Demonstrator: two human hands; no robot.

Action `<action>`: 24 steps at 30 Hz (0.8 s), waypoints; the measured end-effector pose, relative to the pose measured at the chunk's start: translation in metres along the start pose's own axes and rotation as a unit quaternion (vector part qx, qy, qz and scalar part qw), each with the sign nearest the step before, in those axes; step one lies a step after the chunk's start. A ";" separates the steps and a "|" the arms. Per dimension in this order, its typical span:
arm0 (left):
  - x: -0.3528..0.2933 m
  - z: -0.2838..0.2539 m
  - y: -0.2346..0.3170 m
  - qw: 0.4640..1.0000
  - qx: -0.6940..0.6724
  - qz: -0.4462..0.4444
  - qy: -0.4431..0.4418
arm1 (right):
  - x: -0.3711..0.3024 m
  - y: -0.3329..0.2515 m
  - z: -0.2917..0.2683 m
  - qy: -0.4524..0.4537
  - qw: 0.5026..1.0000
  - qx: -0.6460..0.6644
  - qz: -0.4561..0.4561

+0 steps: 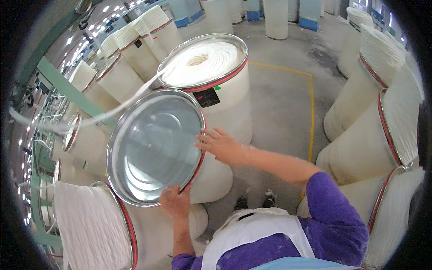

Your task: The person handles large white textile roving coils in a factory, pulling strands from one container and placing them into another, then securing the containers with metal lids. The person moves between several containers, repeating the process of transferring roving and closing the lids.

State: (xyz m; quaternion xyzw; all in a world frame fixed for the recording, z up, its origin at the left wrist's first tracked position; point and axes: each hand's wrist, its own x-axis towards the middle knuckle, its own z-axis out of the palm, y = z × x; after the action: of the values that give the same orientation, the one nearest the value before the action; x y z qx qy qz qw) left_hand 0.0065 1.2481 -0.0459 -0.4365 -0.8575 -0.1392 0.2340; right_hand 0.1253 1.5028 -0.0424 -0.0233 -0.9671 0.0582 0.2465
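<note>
In front of me stands a white sliver can (217, 176) with a shiny metal rim and a red band; its grey inner plate (153, 150) is bare of sliver. My left hand (174, 201) is closed on the near part of this rim, its fingertips partly hidden. On the right side of the same rim rests my right hand (221, 146), fingers stretched out and spread. Just beyond is another can (231, 101), filled with coiled white sliver (216, 56). From it a loose sliver strand (130, 101) runs off to the left, over the far edge of the bare can.
A full can (150, 231) with white sliver bulging out stands close at the left. Several full cans (360, 139) line the right side. Green machine rails (74, 92) run along the left, with more cans behind them. A yellow floor line (311, 112) passes at the right.
</note>
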 end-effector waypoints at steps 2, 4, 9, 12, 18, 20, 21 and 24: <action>0.005 -0.001 0.038 0.998 -0.018 0.015 -0.054 | 0.012 0.037 0.003 -0.030 0.998 -0.036 -0.031; 0.008 -0.003 0.070 0.993 -0.062 0.033 -0.091 | 0.016 0.065 0.002 -0.060 0.997 -0.022 -0.038; -0.022 -0.016 0.126 0.972 -0.105 0.085 -0.190 | -0.014 0.082 -0.028 -0.067 0.995 0.056 -0.044; -0.069 -0.037 0.148 0.958 -0.141 0.089 -0.231 | -0.065 0.052 -0.056 -0.072 0.997 0.013 -0.037; -0.143 -0.093 0.093 0.906 -0.263 0.203 -0.261 | -0.157 -0.062 -0.090 -0.049 0.997 -0.019 0.048; -0.160 -0.109 0.055 0.895 -0.267 0.242 -0.264 | -0.174 -0.110 -0.096 -0.045 0.997 -0.006 0.064; -0.167 -0.119 0.033 0.888 -0.246 0.255 -0.292 | -0.182 -0.137 -0.101 -0.049 0.996 0.003 0.069; -0.178 -0.141 -0.036 0.862 -0.198 0.310 -0.348 | -0.189 -0.216 -0.103 -0.012 0.998 0.049 0.040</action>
State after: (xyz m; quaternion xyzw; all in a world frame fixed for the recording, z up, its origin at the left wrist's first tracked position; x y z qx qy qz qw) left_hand 0.1074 1.0435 -0.0197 -0.7371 -0.6578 -0.0656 -0.1404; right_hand 0.3372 1.2846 -0.0156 -0.0492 -0.9642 0.1151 0.2336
